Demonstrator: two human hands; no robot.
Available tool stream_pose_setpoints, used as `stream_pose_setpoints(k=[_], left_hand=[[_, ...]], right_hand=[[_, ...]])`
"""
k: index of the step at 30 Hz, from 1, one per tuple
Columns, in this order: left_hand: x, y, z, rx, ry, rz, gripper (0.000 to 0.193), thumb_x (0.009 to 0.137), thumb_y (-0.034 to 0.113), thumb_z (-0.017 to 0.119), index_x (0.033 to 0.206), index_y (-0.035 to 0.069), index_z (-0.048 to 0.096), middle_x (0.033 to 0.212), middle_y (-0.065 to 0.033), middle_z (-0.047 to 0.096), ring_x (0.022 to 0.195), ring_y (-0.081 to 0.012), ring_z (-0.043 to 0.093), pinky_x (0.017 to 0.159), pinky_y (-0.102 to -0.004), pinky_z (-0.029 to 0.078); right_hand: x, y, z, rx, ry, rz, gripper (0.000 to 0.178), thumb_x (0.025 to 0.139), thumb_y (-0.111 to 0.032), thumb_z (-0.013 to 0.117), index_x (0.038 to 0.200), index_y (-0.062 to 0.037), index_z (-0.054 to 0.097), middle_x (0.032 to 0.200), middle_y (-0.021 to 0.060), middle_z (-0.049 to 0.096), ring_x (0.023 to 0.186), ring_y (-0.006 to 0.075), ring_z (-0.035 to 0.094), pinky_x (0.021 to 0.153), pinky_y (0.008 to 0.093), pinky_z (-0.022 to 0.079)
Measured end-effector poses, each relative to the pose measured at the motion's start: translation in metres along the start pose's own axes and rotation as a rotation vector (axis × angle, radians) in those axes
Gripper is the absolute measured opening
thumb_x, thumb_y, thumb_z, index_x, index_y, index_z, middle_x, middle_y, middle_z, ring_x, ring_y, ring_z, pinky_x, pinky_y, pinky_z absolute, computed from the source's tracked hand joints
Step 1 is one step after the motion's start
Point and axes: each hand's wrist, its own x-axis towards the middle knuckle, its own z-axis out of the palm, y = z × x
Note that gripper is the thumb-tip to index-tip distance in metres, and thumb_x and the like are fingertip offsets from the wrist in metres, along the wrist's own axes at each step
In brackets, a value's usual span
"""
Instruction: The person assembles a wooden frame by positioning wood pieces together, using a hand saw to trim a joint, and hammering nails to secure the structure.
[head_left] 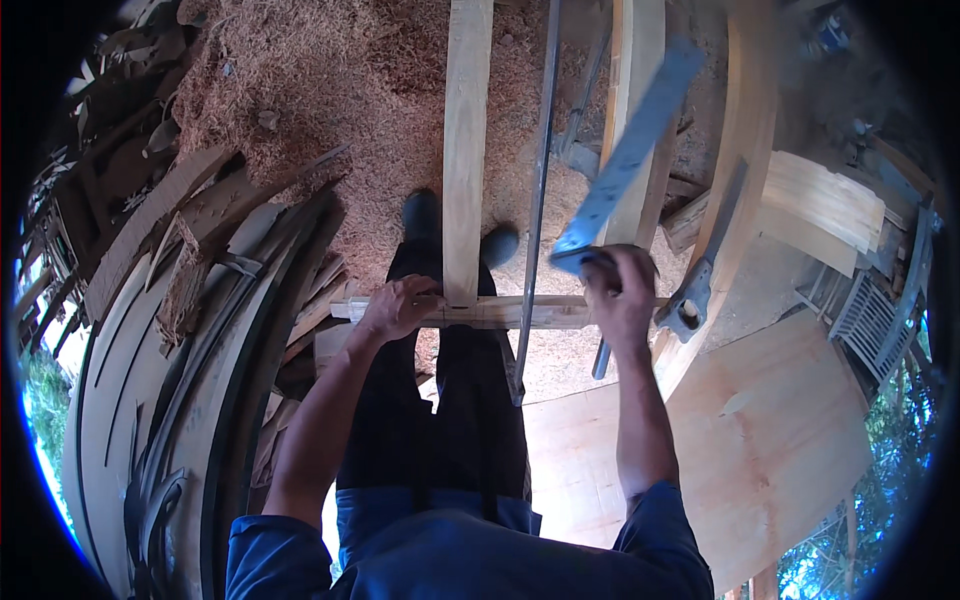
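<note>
A long flat blue-grey metal blade, slightly smeared by motion, slants up and away to the right from my right hand. My right fingers are closed around the dark part at its near end; I cannot tell what kind of tool it is. Across my thighs lies a wooden crosspiece. My left hand grips it, fingers curled, just left of where a long pale wooden beam meets it. That beam runs straight away from me between my feet.
A handsaw rests on curved timber to the right. A thin metal bar stands beside the beam. Stacked boards fill the left side. Shavings cover the ground ahead; a plywood sheet lies at near right.
</note>
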Motion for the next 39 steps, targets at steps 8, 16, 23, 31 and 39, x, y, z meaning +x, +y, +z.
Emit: stream_pose_setpoints(k=[8,16,23,31,39], left_hand=[[0.004,0.009,-0.004,-0.046,-0.037,-0.013,0.033,0.086,0.033,0.060,0.110,0.011,0.068,0.107,-0.0129,0.069,0.100,-0.0330,0.066,0.085,-0.0433,0.052],[0.003,0.004,-0.009,-0.080,-0.077,-0.055,0.037,0.083,0.023,0.052,0.115,0.013,0.067,0.108,-0.0120,0.070,0.101,-0.0312,0.066,0.090,-0.0421,0.051],[-0.001,0.000,-0.011,-0.022,-0.124,-0.105,0.038,0.085,0.025,0.054,0.119,0.013,0.066,0.107,-0.0112,0.071,0.101,-0.0287,0.067,0.090,-0.0403,0.050],[0.026,-0.003,-0.016,-0.040,-0.220,0.050,0.038,0.085,0.026,0.056,0.118,0.011,0.068,0.113,-0.0138,0.070,0.103,-0.0321,0.066,0.094,-0.0414,0.049],[0.008,-0.007,-0.030,0.244,-0.417,-0.259,0.054,0.088,0.060,0.053,0.113,0.015,0.070,0.110,-0.0106,0.071,0.105,-0.0318,0.066,0.089,-0.0435,0.052]], right_hand=[[0.124,0.187,-0.115,-0.235,0.358,0.139,0.035,0.090,-0.016,0.044,0.115,-0.0023,0.065,0.114,0.0180,0.065,0.108,0.0331,0.060,0.097,0.0386,0.044],[0.142,0.223,-0.118,-0.212,0.317,0.248,0.034,0.087,-0.018,0.041,0.110,-0.0022,0.060,0.107,0.0140,0.063,0.102,0.0275,0.058,0.094,0.0359,0.042],[0.148,0.263,-0.132,-0.199,0.333,0.271,0.030,0.086,-0.018,0.044,0.105,-0.0028,0.061,0.102,0.0124,0.062,0.100,0.0260,0.057,0.094,0.0352,0.041],[0.167,0.282,-0.178,-0.035,0.304,0.234,0.038,0.093,-0.016,0.051,0.126,0.0009,0.058,0.121,0.0158,0.061,0.114,0.0269,0.057,0.099,0.0378,0.042],[-0.085,0.108,-0.072,-0.635,-0.042,0.094,0.065,0.088,-0.023,0.066,0.143,-0.0009,0.041,0.137,0.0225,0.049,0.127,0.0399,0.047,0.105,0.0468,0.040]])
